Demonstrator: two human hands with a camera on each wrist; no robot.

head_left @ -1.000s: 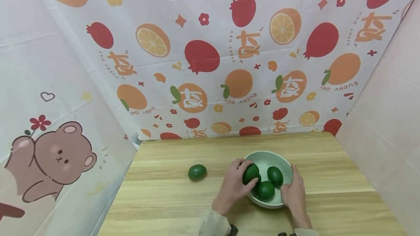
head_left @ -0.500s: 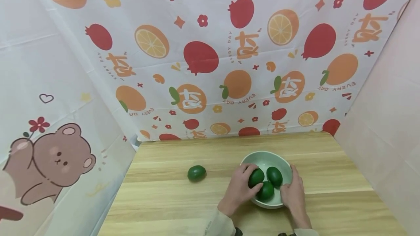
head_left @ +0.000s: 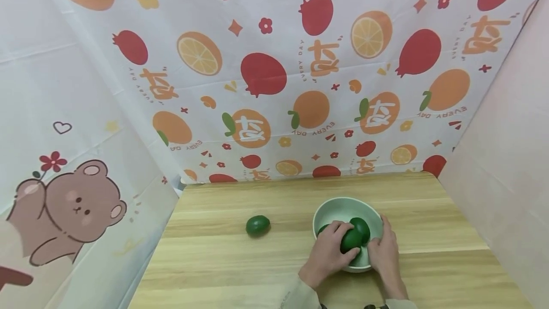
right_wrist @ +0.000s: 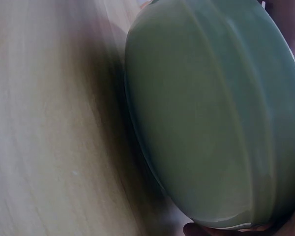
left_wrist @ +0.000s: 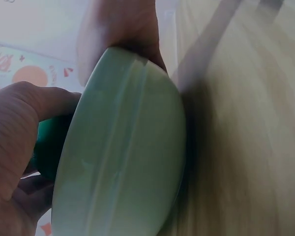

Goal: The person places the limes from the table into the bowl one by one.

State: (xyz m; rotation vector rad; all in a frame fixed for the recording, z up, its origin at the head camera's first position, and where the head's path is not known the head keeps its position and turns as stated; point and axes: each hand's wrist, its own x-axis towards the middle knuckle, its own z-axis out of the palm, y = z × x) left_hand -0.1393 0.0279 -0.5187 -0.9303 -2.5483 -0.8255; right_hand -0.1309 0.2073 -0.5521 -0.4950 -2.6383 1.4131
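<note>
My left hand (head_left: 328, 254) reaches into a pale green bowl (head_left: 332, 209) and holds a dark green, smooth oval fruit (head_left: 353, 241) between thumb and fingers. Another such green fruit (head_left: 361, 228) lies right behind it, and the edge of a further green fruit (head_left: 322, 228) shows beyond my fingers. My left hand hides part of the bowl's inside. At the bowl's right side, my right hand (head_left: 384, 252) grips the rim, thumb inside and fingers outside. In the left wrist view the held fruit (left_wrist: 51, 147) sits at the bowl's rim, partly covered by my fingers.
One more green oval fruit (head_left: 258, 226) lies on the wooden table (head_left: 206, 252), left of the bowl. A fruit-printed cloth (head_left: 274, 123) hangs behind the table's far edge. Pale cloth walls (head_left: 493, 175) stand on both sides, with a bear printed on the left one.
My left hand has moved right across the bowl with the fruit in its fingers. A fruit's edge now shows left of that hand. My right hand stays at the rim.
</note>
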